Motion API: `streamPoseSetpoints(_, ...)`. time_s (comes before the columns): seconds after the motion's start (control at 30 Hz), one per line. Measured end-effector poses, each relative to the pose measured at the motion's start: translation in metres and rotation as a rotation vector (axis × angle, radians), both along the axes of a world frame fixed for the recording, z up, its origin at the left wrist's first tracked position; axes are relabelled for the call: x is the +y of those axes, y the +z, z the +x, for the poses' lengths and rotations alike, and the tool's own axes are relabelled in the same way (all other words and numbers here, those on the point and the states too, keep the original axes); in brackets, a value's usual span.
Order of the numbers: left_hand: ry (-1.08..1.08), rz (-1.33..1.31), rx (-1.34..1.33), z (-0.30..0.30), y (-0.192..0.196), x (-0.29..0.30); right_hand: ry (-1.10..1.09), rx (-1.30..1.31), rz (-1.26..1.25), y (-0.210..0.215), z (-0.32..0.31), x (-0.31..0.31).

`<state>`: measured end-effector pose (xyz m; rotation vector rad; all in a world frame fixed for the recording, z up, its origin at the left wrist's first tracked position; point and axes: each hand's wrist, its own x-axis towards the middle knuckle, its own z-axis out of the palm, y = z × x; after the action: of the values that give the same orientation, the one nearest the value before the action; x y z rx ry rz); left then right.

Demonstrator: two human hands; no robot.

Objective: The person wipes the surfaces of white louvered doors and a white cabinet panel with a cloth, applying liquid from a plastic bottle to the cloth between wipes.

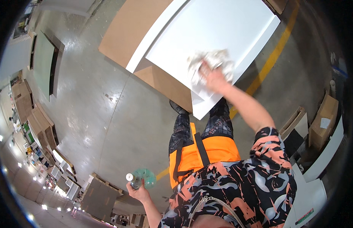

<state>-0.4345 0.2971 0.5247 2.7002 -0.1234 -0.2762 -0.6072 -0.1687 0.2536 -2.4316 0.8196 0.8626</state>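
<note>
My right hand [214, 79] presses a crumpled white cloth [219, 59] against a white panel [207, 26] with raised edges. Motion blurs the cloth and the fingers, which are closed on it. The panel rests on brown cardboard [161, 83] in front of me. Down at the lower left, away from the panel, my left hand [139, 192] grips a translucent green plastic bottle [146, 178] by its neck. A white cap [129, 177] tops the bottle, which is tilted on its side.
A yellow line [273, 62] runs along the grey floor [89, 95] to the right of the panel. Stacked boards [43, 62] and cardboard [39, 125] stand to the left. Close by on the right are a cardboard box [324, 121] and white panels [311, 197].
</note>
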Motion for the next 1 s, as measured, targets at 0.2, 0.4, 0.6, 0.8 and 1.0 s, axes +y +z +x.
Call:
streamPoseSetpoints(0.2,0.047,-0.056,0.028,0.005,-0.009,0.014,-0.538,0.184,-0.378,-0.031,0.014,-0.109)
streamPoseSetpoints(0.4,0.087,-0.116,0.079,0.014,-0.015,0.005,0.195,-0.286,-0.121,-0.025,0.025,0.047)
streamPoseSetpoints(0.6,0.113,-0.175,0.127,0.017,-0.022,0.01,-0.472,0.173,-0.45,-0.036,-0.054,-0.143)
streamPoseSetpoints(0.8,0.171,-0.168,0.173,0.012,-0.025,-0.002,-0.333,-0.328,-0.072,-0.002,0.02,0.018)
streamPoseSetpoints(1.0,0.152,-0.155,0.116,0.009,-0.018,-0.011,-0.089,-0.363,-0.086,-0.016,-0.007,-0.059)
